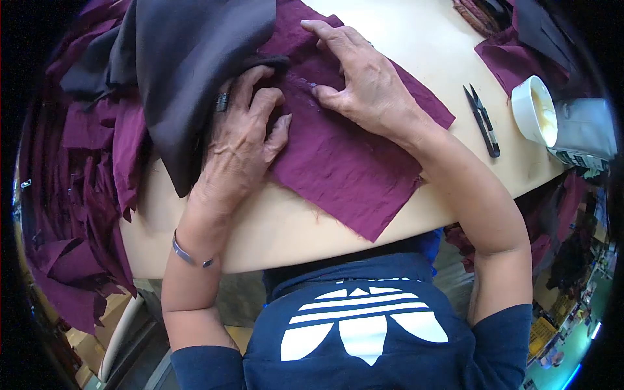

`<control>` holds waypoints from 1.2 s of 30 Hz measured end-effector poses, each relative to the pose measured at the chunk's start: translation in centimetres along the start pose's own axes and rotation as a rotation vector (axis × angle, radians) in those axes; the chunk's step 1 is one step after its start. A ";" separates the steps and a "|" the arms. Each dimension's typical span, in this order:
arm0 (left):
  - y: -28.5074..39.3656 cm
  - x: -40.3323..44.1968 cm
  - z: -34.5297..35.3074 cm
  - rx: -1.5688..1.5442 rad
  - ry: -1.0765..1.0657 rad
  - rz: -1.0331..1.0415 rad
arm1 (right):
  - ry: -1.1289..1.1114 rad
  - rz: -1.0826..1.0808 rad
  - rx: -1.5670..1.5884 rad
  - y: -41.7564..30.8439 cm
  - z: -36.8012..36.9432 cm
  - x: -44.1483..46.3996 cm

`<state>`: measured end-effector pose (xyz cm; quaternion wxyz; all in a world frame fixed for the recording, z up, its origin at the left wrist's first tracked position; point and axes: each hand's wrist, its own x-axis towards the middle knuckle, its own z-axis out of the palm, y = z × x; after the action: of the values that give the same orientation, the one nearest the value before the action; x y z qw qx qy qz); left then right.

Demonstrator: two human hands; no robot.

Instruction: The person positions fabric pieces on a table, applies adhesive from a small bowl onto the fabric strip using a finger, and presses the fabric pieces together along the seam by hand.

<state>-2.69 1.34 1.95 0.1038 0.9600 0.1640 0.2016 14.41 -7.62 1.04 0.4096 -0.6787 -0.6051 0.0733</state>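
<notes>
A maroon cloth piece [354, 169] with frayed edges lies on the table under both hands. A dark grey cloth [201, 58] drapes over its left part. My left hand [244, 136], wearing a ring, has its fingers curled at the folded edge of the dark cloth, which partly covers them; the thumb rests apart over the maroon cloth. My right hand [374, 88] lies over the maroon cloth, thumb and index finger spread wide. A small pale spot shows on the cloth by the right thumb tip.
Black thread snips [482, 123] lie on the pale table [253, 244] to the right. Beyond them stand a white cup [533, 110] with a yellowish residue and a clear plastic container [585, 127]. More maroon cloth [81, 175] hangs in a heap over the left edge.
</notes>
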 end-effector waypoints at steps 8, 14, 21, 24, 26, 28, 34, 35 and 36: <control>-0.7 -0.1 0.1 0.010 -0.029 0.023 | 0.145 -0.030 -0.077 0.3 0.6 0.1; -0.6 -0.2 -0.1 0.023 0.117 0.092 | 0.152 -0.094 -0.065 1.0 -0.4 -0.7; 0.6 2.5 -0.1 -0.054 -0.089 0.475 | 0.209 -0.043 -0.430 2.5 -0.6 -1.1; -0.8 3.6 0.2 -0.061 -0.185 0.522 | 0.224 -0.041 -0.432 2.5 -0.4 -1.2; -1.1 4.6 -0.3 0.015 -0.230 0.555 | 0.227 -0.032 -0.399 2.6 -0.6 -1.2; -0.9 5.5 -0.6 -0.009 -0.260 0.567 | 0.225 -0.013 -0.364 2.8 -0.9 -1.2; -2.3 6.6 -0.8 -0.059 -0.340 0.550 | 0.186 0.028 -0.368 2.3 -1.0 -0.9; -2.2 6.8 -0.9 -0.039 -0.343 0.559 | 0.166 0.037 -0.373 2.3 -1.0 -0.9; -2.1 7.1 -1.0 -0.021 -0.346 0.567 | 0.145 0.046 -0.378 2.3 -1.1 -1.0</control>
<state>2.42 5.98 4.82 0.0795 0.9864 -0.1320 0.0579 16.58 -8.81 -0.13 0.3158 -0.7607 -0.5613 -0.0814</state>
